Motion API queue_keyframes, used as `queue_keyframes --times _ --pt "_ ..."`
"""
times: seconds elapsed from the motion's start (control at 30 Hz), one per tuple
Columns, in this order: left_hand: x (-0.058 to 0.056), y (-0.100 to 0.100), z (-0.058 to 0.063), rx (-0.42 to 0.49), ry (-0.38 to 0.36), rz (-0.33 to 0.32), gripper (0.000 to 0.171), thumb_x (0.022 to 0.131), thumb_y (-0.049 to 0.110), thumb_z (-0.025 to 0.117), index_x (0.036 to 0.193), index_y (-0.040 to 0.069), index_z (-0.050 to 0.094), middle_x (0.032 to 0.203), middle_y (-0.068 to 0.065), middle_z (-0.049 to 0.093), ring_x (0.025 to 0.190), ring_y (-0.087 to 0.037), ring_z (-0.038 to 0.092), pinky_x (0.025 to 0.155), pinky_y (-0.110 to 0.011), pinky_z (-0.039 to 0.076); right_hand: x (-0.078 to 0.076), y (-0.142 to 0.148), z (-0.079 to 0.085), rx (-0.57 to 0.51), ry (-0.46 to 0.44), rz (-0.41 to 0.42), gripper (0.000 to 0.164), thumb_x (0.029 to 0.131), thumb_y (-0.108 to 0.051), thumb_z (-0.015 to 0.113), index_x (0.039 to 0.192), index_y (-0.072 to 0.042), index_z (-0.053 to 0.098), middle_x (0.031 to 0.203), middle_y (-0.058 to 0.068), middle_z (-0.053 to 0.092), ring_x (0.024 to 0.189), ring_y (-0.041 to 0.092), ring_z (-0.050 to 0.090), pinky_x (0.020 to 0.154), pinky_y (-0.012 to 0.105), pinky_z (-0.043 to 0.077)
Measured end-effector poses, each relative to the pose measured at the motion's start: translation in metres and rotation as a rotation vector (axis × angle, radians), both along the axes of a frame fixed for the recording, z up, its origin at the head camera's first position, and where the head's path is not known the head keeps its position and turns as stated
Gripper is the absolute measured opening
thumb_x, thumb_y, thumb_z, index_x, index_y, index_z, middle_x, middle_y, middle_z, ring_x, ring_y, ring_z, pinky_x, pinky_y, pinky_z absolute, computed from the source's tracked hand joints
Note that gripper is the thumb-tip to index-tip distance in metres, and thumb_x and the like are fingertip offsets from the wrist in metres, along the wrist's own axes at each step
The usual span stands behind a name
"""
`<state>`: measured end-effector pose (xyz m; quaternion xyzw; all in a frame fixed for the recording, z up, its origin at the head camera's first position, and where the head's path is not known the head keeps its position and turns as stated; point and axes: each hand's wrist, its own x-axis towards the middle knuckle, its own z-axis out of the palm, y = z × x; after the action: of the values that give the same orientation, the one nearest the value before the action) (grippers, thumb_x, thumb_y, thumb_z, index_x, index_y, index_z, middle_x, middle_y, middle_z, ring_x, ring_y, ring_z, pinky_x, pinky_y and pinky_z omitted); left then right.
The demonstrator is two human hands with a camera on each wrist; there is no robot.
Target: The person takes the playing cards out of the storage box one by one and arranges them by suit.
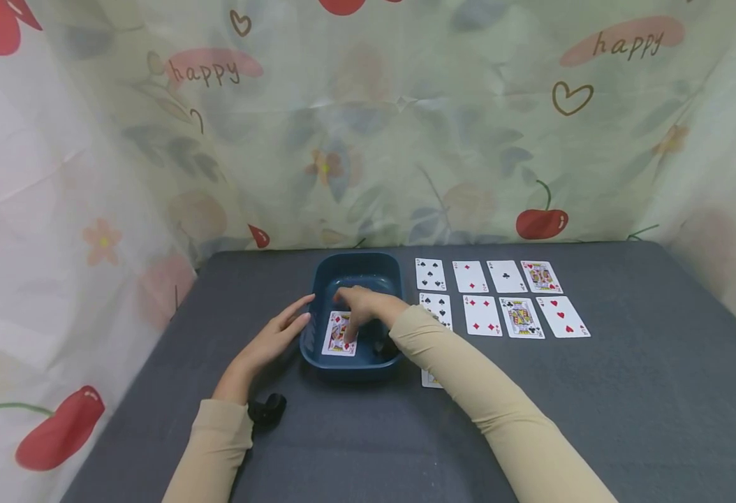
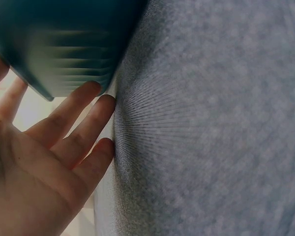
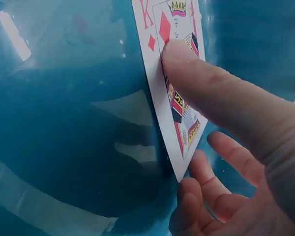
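A dark blue plastic bin (image 1: pixel 350 369) stands on the table, left of the laid-out cards. Inside it my right hand (image 1: pixel 366 306) pinches a king of diamonds (image 1: pixel 335 335). In the right wrist view, the thumb presses on the face of this playing card (image 3: pixel 152 64), and the fingers (image 3: pixel 221 196) are behind and below it; the card stands tilted there. My left hand (image 1: pixel 269 344) is at the bin's left side, with its fingers spread and nearly straight. From the left wrist, its fingertips are seen by the bin's ribbed wall (image 2: pixel 64 54).
Face-up playing cards lie in rows right of the bin, among them a king of clubs (image 1: pixel 521 318), a four of diamonds (image 1: pixel 482 316) and a heart card (image 1: pixel 563 317). My right sleeve (image 1: pixel 487 391) partly covers a card (image 1: pixel 429 379). A printed curtain (image 1: pixel 368 126) hangs behind the table.
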<state>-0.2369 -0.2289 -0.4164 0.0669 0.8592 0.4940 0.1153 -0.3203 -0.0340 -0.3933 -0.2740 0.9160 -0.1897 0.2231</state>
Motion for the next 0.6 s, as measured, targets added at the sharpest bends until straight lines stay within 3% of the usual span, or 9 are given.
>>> queue_keyframes --times 0.17,0.4,0.6 --pt "0.0 -0.001 0.0 -0.002 -0.002 -0.002 0.052 0.097 0.048 0.038 0.146 0.036 0.025 0.157 -0.006 0.018 0.143 -0.035 0.022 0.111 -0.062 0.019 -0.001 0.001 0.001 0.003 0.006 -0.001 0.074 0.067 -0.015 0.084 0.13 -0.01 0.045 0.121 0.012 0.056 0.106 0.023 0.052 0.097 0.036 0.044" --pt "-0.001 -0.001 -0.001 0.003 -0.001 -0.014 0.052 0.098 0.047 0.038 0.146 0.035 0.024 0.157 -0.007 0.018 0.143 -0.035 0.023 0.111 -0.061 0.019 0.002 0.0 0.01 -0.077 0.003 -0.001 0.067 0.072 -0.013 0.079 0.13 -0.011 0.045 0.13 0.012 0.052 0.116 0.025 0.051 0.102 0.038 0.042" --pt "-0.001 -0.002 -0.001 0.005 0.003 -0.027 0.054 0.098 0.047 0.037 0.147 0.033 0.023 0.157 -0.01 0.017 0.142 -0.037 0.023 0.111 -0.061 0.02 0.004 0.002 0.026 -0.172 0.01 0.002 0.053 0.081 -0.01 0.071 0.128 -0.01 0.047 0.125 0.013 0.054 0.108 0.023 0.056 0.091 0.035 0.05"
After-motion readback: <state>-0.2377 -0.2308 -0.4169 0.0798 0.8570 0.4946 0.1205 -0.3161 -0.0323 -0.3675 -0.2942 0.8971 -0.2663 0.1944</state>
